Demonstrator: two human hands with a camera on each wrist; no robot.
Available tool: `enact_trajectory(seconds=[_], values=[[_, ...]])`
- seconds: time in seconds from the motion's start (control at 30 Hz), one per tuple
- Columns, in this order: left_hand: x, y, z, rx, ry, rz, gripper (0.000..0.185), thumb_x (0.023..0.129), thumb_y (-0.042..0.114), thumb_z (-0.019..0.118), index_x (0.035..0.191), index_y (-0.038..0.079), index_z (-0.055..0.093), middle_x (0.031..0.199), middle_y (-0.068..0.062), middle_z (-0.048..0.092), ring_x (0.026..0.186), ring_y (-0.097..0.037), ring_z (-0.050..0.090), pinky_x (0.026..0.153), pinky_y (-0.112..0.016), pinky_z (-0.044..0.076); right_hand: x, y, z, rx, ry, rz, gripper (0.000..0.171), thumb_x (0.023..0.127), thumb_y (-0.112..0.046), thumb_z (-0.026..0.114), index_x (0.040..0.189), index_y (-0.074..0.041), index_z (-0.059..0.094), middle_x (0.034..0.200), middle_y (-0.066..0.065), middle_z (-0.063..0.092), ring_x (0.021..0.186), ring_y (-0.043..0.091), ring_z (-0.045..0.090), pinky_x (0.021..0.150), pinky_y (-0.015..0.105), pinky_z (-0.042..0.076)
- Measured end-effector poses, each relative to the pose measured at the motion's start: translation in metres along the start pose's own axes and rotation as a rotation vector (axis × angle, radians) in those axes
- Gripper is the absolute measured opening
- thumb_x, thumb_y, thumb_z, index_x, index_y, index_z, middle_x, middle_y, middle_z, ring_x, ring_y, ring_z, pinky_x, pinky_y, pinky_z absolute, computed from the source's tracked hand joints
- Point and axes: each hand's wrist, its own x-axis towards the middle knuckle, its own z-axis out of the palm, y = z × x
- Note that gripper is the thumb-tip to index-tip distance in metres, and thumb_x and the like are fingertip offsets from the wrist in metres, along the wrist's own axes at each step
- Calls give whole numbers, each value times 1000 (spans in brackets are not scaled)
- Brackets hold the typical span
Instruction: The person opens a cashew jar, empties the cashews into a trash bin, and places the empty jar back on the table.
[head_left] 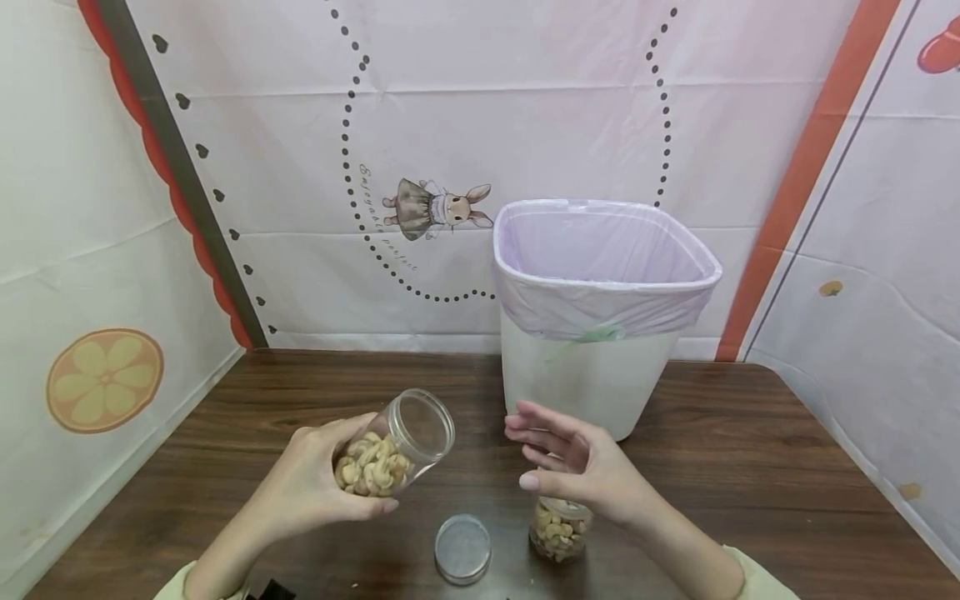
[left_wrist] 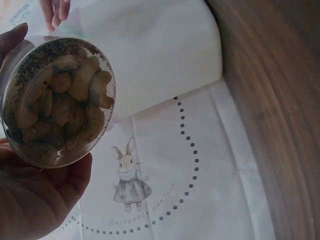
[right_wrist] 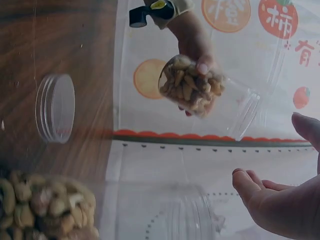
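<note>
My left hand (head_left: 315, 487) grips a clear jar of cashews (head_left: 392, 452), lifted off the table and tilted with its open mouth toward the right. In the left wrist view the jar's base (left_wrist: 56, 100) shows the nuts, with my palm (left_wrist: 37, 197) under it. My right hand (head_left: 573, 462) hovers open, palm toward the jar, fingers relaxed, holding nothing. Below it a second jar of cashews (head_left: 559, 528) stands on the table, also seen in the right wrist view as a nut-filled jar (right_wrist: 47, 207). A clear lid (head_left: 462, 547) lies flat between the hands.
A white bin (head_left: 596, 375) lined with a pale purple bag (head_left: 600, 287) stands on the wooden table (head_left: 750, 467) behind my right hand. Printed fabric walls enclose the back and both sides.
</note>
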Motion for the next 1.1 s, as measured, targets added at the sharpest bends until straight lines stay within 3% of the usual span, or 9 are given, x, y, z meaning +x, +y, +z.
enact_trajectory(seconds=[0.4, 0.6, 0.87, 1.1], values=[[11, 5, -1, -32, -2, -9, 65, 50, 33, 87, 109, 19, 61, 91, 13, 63, 72, -2, 57, 60, -23, 49, -7, -11, -22, -11, 111, -53, 61, 82, 3, 60, 132, 17, 28, 121, 3, 57, 117, 14, 50, 95, 28, 40], [16, 5, -1, -35, 3, -10, 59, 50, 31, 87, 102, 23, 61, 84, 15, 62, 68, -2, 56, 58, -22, 48, -13, -16, -35, -40, 184, -65, 58, 82, 7, 57, 132, 16, 30, 121, 1, 58, 116, 13, 51, 94, 26, 40], [28, 7, 0, -32, 7, 0, 59, 50, 32, 87, 103, 23, 61, 81, 15, 62, 67, -2, 57, 58, -22, 48, -22, -22, -57, -66, 275, -116, 51, 83, 13, 52, 129, -9, 48, 121, 1, 58, 115, 10, 51, 91, 22, 42], [39, 8, 0, -26, 21, 18, 58, 51, 30, 86, 103, 23, 61, 78, 14, 63, 66, -2, 57, 57, -23, 47, -29, -30, -76, -119, 385, -82, 48, 86, 9, 51, 132, -5, 46, 118, -1, 61, 110, 8, 54, 88, 17, 43]])
